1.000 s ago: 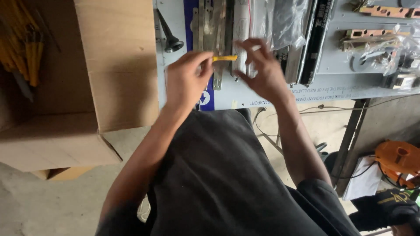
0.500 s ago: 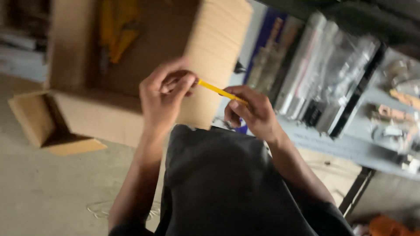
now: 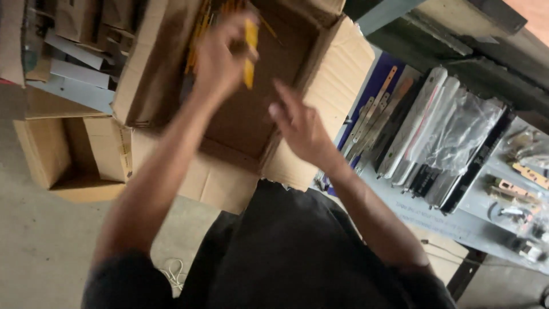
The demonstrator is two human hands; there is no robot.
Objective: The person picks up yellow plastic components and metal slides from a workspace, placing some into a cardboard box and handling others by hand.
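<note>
My left hand (image 3: 220, 60) is closed around a thin yellow stick-like piece (image 3: 249, 54) and reaches over the open cardboard box (image 3: 343, 63). Several more yellow and dark pieces (image 3: 200, 28) lie at the far end inside the box. My right hand (image 3: 300, 129) hovers above the box's near corner with its fingers spread and nothing in it. The picture is blurred by motion, so I cannot make out the piece in detail.
A smaller open cardboard box (image 3: 63, 154) stands on the floor at left. At right, a grey workbench (image 3: 446, 223) carries long metal rails (image 3: 372, 129), plastic-wrapped parts (image 3: 463, 134) and small metal fittings (image 3: 517, 194). More cartons (image 3: 86, 17) sit at the upper left.
Both hands held the yellow piece between them before. Now my right hand has let go, and my left hand has carried the piece over the open box. The view swung left.
</note>
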